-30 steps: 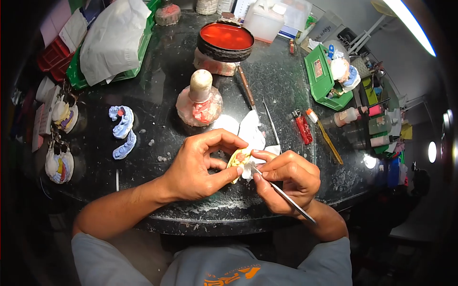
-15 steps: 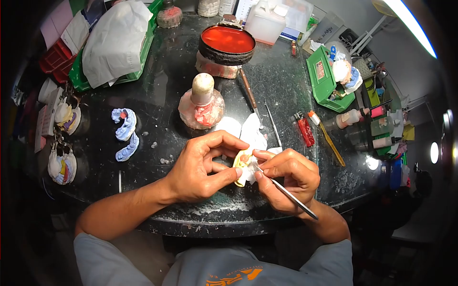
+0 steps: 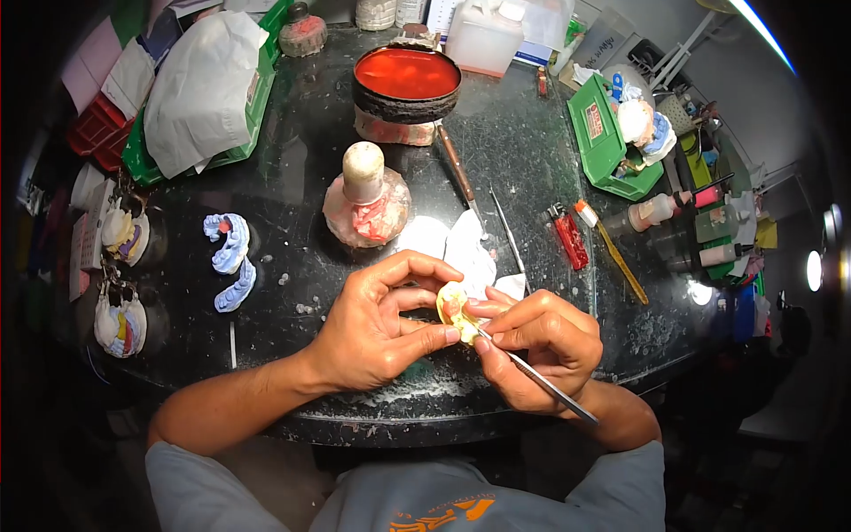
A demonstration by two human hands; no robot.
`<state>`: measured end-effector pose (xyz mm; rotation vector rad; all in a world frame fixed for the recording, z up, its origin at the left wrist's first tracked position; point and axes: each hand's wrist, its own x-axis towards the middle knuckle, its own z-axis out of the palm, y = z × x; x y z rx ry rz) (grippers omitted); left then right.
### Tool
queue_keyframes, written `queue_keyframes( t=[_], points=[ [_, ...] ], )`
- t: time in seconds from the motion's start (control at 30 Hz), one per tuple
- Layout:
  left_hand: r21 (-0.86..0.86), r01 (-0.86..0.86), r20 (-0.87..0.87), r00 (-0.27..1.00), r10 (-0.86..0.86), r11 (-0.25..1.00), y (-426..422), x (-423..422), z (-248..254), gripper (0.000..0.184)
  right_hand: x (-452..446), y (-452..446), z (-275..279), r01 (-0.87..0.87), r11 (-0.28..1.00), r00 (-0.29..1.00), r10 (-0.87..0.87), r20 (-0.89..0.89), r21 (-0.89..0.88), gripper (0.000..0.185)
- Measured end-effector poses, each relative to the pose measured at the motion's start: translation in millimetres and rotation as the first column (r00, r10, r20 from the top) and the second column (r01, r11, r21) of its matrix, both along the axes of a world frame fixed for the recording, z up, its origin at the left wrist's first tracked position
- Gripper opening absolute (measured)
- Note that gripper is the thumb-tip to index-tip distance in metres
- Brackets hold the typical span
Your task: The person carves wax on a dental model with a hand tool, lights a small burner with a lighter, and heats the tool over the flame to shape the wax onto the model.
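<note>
My left hand [image 3: 377, 332] grips a small pale-yellow dental cast [image 3: 450, 304] between the thumb below and the fingertips above; a pinkish patch shows on it. My right hand [image 3: 545, 350] is closed round a slim metal dental carver [image 3: 554, 390] in a pen-like hold. The carver's tip lies at the right side of the cast, and my right fingertips touch or nearly touch the cast there, hiding the exact contact. Just behind the hands lies a crumpled white tissue [image 3: 470, 253].
Behind the hands stand a spirit lamp [image 3: 363, 191] with a capped top and a black pan of red wax [image 3: 408, 75]. A wax knife [image 3: 456, 168], second metal tool [image 3: 508, 230], red lighter [image 3: 570, 239] and toothbrush [image 3: 612, 253] lie rightward. Blue-white dental casts [image 3: 232, 244] sit left.
The cast has turned in my left fingers, so more of its yellow face shows. The carver tip stays by it. The whole view has shifted slightly.
</note>
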<state>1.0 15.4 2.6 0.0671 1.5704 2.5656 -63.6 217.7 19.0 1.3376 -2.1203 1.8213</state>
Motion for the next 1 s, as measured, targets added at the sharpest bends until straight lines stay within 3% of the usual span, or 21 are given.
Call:
queue_keyframes(
  t=[0.9,1.0],
  points=[
    [-0.017,0.011,-0.025,1.0,-0.011,1.0,-0.1,-2.1,-4.7,0.037,-5.0,4.9,-1.8,-0.025,0.999,0.998,0.027,-0.048,0.043,0.012],
    [-0.083,0.104,0.037,0.994,-0.102,0.991,-7.7,-2.0,-1.0,0.042,-8.0,6.3,0.2,-0.07,0.997,0.996,0.072,-0.055,0.028,0.015]
  ],
)
